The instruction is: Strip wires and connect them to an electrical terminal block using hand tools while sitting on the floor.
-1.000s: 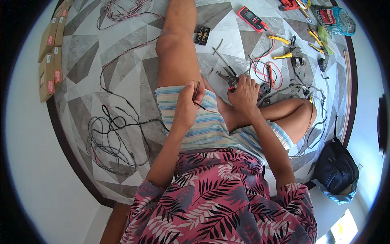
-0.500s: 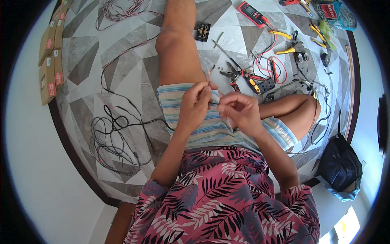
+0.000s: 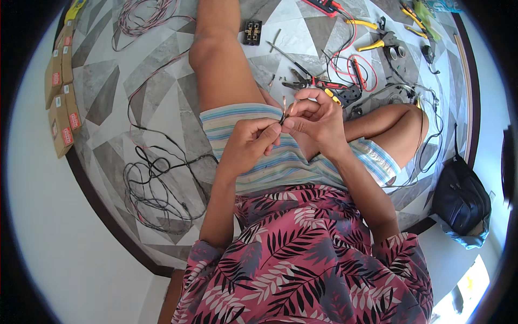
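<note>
Above my lap, an electrical wire (image 3: 284, 114) with dark insulation ends in bare copper strands that spread into two tufts pointing up. My left hand (image 3: 251, 141) pinches it between thumb and fingers from the left. From the right, the thumb and index finger of my right hand (image 3: 319, 123) close on the wire at the base of the strands, with its other fingers curled above. The two hands nearly touch. Just beyond them, red-and-black pliers (image 3: 302, 82) lie on the tiles. The lower run of the wire is hidden by my hands.
Coiled black cable (image 3: 156, 189) lies left of my leg. A black terminal block (image 3: 252, 32) sits beyond my knee. Yellow-handled cutters (image 3: 372, 45), red and black test leads (image 3: 356, 70) and tape rolls (image 3: 396, 52) lie at the right. A black bag (image 3: 461, 194) stands by the wall.
My right hand has come left against my left hand and now pinches the wire. The copper strands show more plainly, split into two tufts. The whole view has shifted slightly.
</note>
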`<state>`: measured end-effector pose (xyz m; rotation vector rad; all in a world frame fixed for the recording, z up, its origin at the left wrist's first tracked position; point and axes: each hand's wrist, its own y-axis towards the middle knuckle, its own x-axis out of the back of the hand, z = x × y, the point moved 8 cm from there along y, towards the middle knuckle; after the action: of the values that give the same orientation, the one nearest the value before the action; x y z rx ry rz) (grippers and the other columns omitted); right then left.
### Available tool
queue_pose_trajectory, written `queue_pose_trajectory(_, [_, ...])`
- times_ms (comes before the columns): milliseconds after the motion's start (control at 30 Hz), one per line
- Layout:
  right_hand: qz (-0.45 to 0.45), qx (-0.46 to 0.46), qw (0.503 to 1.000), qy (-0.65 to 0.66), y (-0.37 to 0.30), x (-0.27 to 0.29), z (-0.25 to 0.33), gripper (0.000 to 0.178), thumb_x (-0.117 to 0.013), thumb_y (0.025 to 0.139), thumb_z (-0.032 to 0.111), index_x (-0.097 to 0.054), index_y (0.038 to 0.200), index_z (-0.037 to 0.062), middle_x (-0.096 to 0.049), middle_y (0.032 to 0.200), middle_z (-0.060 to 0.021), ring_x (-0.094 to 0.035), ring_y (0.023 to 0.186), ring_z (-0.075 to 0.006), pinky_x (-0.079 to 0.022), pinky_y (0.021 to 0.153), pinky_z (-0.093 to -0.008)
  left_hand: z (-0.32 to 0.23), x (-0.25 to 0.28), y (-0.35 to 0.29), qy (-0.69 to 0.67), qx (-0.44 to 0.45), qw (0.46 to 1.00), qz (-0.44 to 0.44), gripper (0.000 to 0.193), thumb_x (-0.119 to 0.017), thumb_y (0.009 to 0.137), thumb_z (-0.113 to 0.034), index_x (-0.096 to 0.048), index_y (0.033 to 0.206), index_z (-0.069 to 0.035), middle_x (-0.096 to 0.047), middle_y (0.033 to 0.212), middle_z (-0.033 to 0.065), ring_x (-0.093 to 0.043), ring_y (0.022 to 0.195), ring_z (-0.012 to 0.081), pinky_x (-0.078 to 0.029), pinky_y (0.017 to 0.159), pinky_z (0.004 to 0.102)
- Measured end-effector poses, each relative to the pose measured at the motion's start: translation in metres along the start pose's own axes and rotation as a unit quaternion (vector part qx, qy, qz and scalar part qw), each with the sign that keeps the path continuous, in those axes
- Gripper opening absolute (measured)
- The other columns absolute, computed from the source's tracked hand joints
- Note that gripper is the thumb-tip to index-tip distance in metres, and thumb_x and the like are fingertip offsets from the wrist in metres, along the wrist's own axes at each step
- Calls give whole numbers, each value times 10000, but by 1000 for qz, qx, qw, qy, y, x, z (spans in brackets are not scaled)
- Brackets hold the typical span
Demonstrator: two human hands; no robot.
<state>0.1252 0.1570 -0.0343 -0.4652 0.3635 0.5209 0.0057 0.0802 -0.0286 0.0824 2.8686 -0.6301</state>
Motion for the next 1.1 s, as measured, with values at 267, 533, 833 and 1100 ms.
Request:
queue_pose_trajectory(267, [29, -57, 998, 4, 1, 1, -2, 436, -741, 757, -82, -569, 1154, -27, -691, 903, -99, -670, 803, -144, -563, 737, -266, -3, 0, 5, 57, -21, 998, -6, 271, -533, 966, -183, -623, 810, 20, -517, 648, -29, -434, 567, 37, -325, 497, 223])
queue_pose_trajectory(533, [15, -52, 998, -39, 6, 8, 8, 473, -747, 752, -79, -538, 1174, -37, -700, 853, -79, -659, 779, -120, -535, 732, -243, -12, -7, 10, 35, -26, 998, -54, 258, -545, 980, -198, -657, 986, 34, -617, 734, 18, -469, 600, 47, -399, 543, 200])
queue_pose_trajectory(833, [30, 10, 990, -141, 13, 9, 20, 491, -762, 706, -99, -549, 1145, -47, -700, 824, -79, -663, 792, -109, -546, 747, -246, -14, -3, 14, 44, -37, 995, -84, 235, -591, 957, -184, -660, 999, 37, -599, 705, -7, -468, 617, 28, -369, 549, 187])
queue_pose_trajectory(1100, [163, 62, 951, -257, 16, -2, 38, 499, -723, 752, -80, -596, 1225, 16, -650, 852, -26, -614, 818, -104, -495, 767, -256, -13, 0, 17, 63, -19, 994, -91, 269, -595, 961, -217, -689, 974, 35, -515, 685, -44, -395, 623, 23, -304, 536, 188])
